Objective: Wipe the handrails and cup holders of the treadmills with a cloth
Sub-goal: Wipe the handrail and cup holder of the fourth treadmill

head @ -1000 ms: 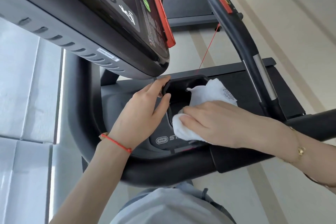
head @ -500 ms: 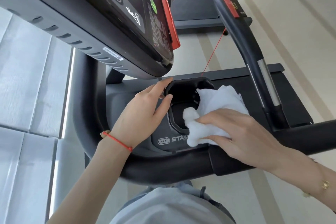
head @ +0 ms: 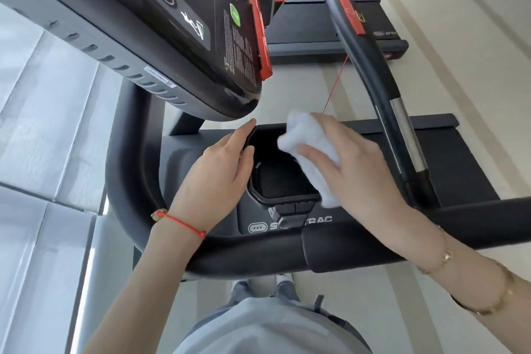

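A black cup holder (head: 283, 197) is sunk into the grey treadmill tray below the console. My right hand (head: 353, 169) grips a bunched white cloth (head: 309, 142) and holds it on the holder's right rim, the cloth's top end reaching the far edge. My left hand (head: 218, 172) rests flat on the tray at the holder's left rim, fingers straight, index tip at the far left corner. A thick black handrail (head: 244, 257) curves across in front of me, under both forearms.
The treadmill console (head: 161, 23) with a red safety clip overhangs the tray at upper left. A side handrail (head: 370, 72) with a chrome band rises at right. A red cord hangs beside it. A second treadmill stands beyond. Windows lie to the left.
My right hand has lifted the cloth out of the cup holder's inside and moved it up and right onto the rim. My left hand has stayed at the left rim.
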### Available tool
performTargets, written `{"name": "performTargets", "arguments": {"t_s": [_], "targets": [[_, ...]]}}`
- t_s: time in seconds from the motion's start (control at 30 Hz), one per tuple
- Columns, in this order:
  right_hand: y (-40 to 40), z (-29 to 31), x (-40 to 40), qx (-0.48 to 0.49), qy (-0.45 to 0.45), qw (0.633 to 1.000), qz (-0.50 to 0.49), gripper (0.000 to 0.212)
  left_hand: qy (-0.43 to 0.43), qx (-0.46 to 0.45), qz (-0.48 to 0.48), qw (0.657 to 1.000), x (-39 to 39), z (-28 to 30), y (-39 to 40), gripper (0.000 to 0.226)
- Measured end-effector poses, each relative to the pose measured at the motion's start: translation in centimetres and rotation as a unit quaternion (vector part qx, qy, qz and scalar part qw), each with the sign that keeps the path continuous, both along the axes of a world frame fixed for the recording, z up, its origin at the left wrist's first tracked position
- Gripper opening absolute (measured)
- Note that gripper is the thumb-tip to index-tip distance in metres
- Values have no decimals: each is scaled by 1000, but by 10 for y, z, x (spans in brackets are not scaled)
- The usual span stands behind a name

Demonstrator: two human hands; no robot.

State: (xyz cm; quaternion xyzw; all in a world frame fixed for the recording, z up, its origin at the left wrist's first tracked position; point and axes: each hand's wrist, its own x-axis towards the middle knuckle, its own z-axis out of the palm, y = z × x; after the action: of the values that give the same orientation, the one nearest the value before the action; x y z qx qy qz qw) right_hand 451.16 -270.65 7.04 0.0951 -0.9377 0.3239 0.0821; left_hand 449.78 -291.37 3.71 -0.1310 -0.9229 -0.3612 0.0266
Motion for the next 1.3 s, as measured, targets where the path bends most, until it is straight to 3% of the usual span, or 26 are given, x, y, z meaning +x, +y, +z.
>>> {"name": "performTargets", "arguments": {"t_s": [0.13, 0.37, 0.7, 0.9, 1.1, 1.2, 1.3], "targets": [[2, -16, -2, 81, -51, 990, 104, 65, -6, 17, 24, 1000, 6, -1, 5, 47], [9, -17, -59, 28, -141, 982, 125, 58, -1, 13, 62, 998, 9, -6, 11, 47], [20, -19, -35, 34, -144, 971, 187, 71, -8, -14, 106, 994, 20, -4, 24, 52], [11, -17, -72, 39, -177, 964, 193, 59, -15, -33, 144, 989, 30, -4, 31, 54], [46, 3, -55, -38, -163, 965, 203, 40, 8, -36, 162, 986, 47, 2, 42, 51], [69, 20, -35, -45, -189, 941, 277, 34, 19, -61, 182, 981, 58, 8, 49, 44], [86, 27, -15, 11, -233, 910, 344, 39, 39, -74, 172, 982, 71, 14, 55, 41]]}}
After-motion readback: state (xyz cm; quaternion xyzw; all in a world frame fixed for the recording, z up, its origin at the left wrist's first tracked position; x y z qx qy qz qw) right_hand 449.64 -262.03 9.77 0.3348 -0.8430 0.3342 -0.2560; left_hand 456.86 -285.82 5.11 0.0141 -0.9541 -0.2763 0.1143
